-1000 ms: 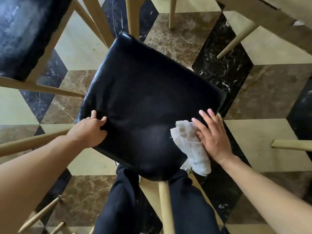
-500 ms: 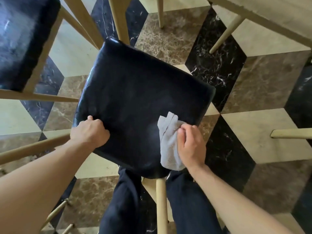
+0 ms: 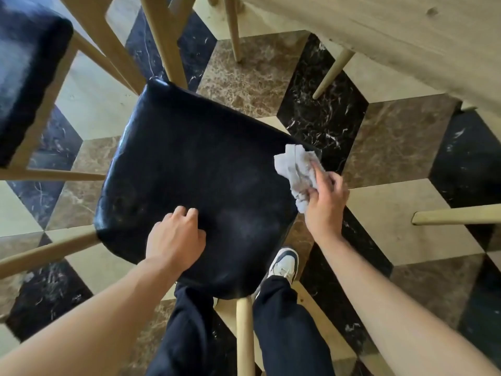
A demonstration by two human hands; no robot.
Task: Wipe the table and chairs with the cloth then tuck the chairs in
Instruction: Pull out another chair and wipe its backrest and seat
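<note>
A black padded chair seat on pale wooden legs fills the middle of the head view, below me. My right hand grips a crumpled white cloth at the seat's right edge, near its far right corner. My left hand rests on the seat near its front edge, fingers curled against the leather, holding nothing. The wooden table runs across the upper right, its edge above the floor beyond the chair.
A second black-seated chair stands at the upper left. Wooden table and chair legs cross the top, and a wooden rail juts in at the right. My dark trousers and a white shoe are under the seat. The floor is patterned marble.
My right hand moved the cloth from the seat's front right up to its far right corner. My left hand shifted from the left edge toward the seat's front middle. The table came closer in view.
</note>
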